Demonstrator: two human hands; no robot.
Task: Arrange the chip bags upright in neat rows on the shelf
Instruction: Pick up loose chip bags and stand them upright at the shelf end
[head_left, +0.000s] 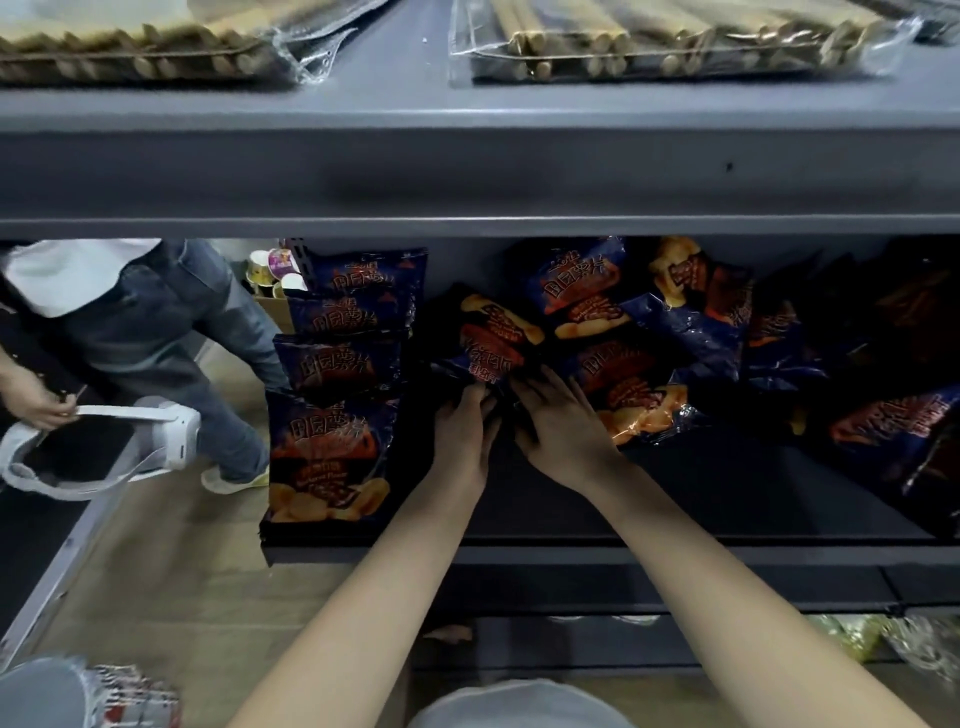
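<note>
Two hands on one upside-down chip bag (485, 335).
Left hand (462, 436) and right hand (561, 431) pinch its edge with their fingers; next, turn it upright beside the row (337, 364).

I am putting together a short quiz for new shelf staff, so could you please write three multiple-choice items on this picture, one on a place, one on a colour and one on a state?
1. Where does the neat row of chip bags stand?
A. at the left end of the shelf
B. at the right end
C. on the floor

2. What is the main colour of the bags?
A. green
B. dark blue
C. white

3. How do the bags in the loose pile on the right lie?
A. upright in rows
B. tumbled at odd angles
C. packed in a box

Answers:
1 A, the lined-up bags sit at the left end of the shelf.
2 B, each bag is dark blue with orange print.
3 B, they overlap and tilt; the left hand and right hand hold one upside-down bag at the pile's edge.
</note>
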